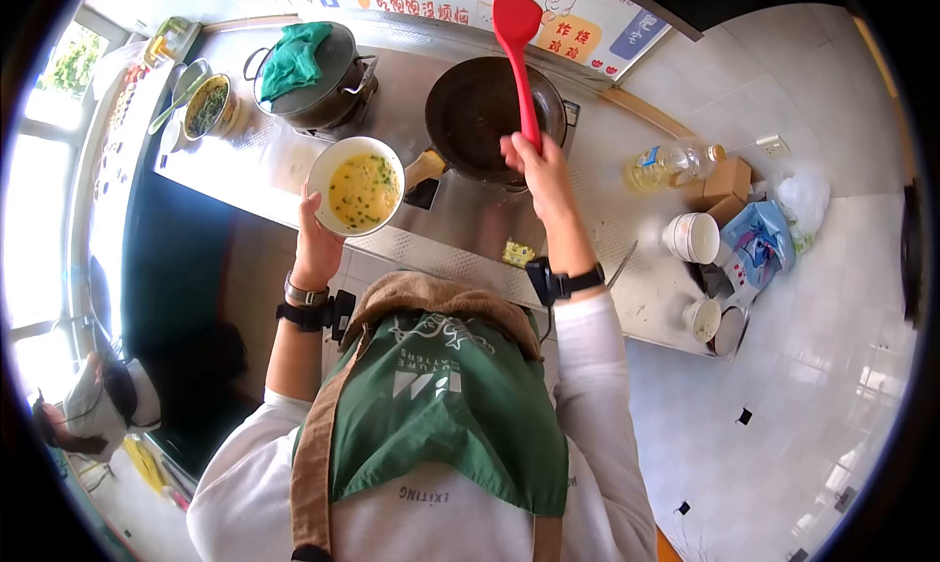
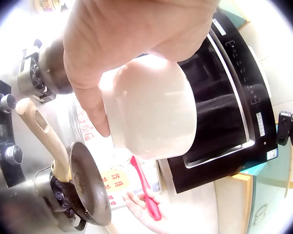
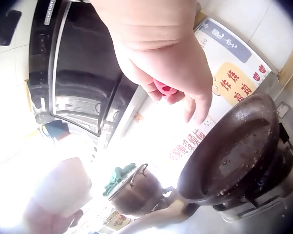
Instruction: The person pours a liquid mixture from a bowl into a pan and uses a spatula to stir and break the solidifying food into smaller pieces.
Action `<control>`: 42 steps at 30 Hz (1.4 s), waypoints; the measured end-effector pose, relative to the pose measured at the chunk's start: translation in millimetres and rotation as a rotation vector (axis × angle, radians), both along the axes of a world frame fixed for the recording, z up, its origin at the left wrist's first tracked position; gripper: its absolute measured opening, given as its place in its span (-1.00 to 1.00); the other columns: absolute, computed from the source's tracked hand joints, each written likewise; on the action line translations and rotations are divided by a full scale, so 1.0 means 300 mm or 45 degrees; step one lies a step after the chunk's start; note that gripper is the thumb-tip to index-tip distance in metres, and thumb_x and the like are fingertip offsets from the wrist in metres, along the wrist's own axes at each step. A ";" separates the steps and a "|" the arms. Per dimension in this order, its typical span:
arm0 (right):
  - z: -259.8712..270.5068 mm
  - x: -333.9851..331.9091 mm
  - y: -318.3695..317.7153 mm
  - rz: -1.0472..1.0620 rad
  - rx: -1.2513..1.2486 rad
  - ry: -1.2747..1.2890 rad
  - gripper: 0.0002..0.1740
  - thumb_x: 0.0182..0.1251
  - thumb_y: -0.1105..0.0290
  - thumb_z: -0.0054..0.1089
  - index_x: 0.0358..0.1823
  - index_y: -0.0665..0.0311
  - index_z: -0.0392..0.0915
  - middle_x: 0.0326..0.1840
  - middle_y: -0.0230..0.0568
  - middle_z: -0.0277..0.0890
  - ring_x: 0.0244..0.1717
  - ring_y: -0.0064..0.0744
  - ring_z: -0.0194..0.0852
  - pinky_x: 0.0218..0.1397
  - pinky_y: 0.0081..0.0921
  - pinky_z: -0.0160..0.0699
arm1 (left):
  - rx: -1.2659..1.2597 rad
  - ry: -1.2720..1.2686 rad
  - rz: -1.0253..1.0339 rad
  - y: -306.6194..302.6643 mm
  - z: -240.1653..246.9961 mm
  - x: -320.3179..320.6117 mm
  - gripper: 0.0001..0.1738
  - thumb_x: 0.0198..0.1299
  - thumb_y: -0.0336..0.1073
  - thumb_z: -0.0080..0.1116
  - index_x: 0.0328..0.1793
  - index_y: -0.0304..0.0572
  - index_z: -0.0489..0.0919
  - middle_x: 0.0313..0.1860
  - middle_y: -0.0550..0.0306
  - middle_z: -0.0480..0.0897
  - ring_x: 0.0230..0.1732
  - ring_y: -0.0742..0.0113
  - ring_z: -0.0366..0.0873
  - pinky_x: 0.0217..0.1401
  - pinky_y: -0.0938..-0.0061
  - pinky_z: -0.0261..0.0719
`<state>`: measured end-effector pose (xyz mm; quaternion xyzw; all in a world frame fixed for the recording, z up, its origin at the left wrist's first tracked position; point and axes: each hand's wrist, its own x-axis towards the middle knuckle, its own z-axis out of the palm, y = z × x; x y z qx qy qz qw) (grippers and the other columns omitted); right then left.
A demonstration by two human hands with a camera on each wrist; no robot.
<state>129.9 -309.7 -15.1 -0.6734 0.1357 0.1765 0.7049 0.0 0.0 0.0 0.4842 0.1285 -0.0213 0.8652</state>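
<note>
My left hand (image 1: 318, 244) grips a white bowl (image 1: 324, 178) from its side and underside. Beaten egg (image 1: 363, 192) with bits of green onion fills part of it. The left wrist view shows the bowl's pale outside (image 2: 154, 107) with fingers along its left side. My right hand (image 1: 544, 178) grips the handle of a red spatula (image 1: 519, 68), its broad head pointing away from me, above the dark frying pan (image 1: 475, 117). In the right wrist view, the handle's red end (image 3: 164, 87) shows between the curled fingers. The bowl overlaps the tip of the pan's wooden handle (image 1: 425, 168).
A lidded pot (image 1: 338, 58) with a green cloth (image 1: 296, 60) stands left of the pan. Further left is a bowl of green food (image 1: 207, 109). An oil bottle (image 1: 666, 167), stacked white bowls (image 1: 693, 237) and a blue bag (image 1: 759, 244) stand right. Another person (image 1: 108, 400) is at far left.
</note>
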 end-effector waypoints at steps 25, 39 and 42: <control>0.096 -0.452 -0.196 -0.234 -0.586 -0.526 -0.69 0.39 0.21 0.20 -0.14 0.37 0.54 -0.54 -0.32 0.42 -0.55 -0.58 0.33 -0.44 -0.56 0.34 | -0.006 0.001 -0.088 -0.047 0.040 0.050 -0.32 0.35 0.02 -0.18 0.51 -0.07 0.06 0.35 0.03 0.37 0.33 0.10 0.42 0.23 0.17 0.56; 0.326 -0.584 -0.274 -0.228 -0.958 -1.021 -0.61 0.26 0.46 0.28 0.12 0.36 0.54 -0.19 -0.05 0.64 -0.29 -0.38 0.63 -0.21 -0.52 0.56 | 0.043 -0.112 -0.242 -0.240 0.060 0.227 -0.42 0.39 -0.03 -0.20 0.49 0.09 0.08 0.42 0.04 0.28 0.38 0.05 0.36 0.27 0.10 0.52; 0.361 -0.576 -0.273 -0.236 -1.014 -0.966 -0.60 0.25 0.44 0.29 0.12 0.34 0.55 -0.18 -0.02 0.64 -0.29 -0.27 0.65 -0.21 -0.46 0.58 | 0.053 -0.108 -0.276 -0.271 0.062 0.245 -0.43 0.39 -0.03 -0.20 0.48 0.08 0.08 0.41 0.04 0.28 0.38 0.04 0.36 0.27 0.10 0.53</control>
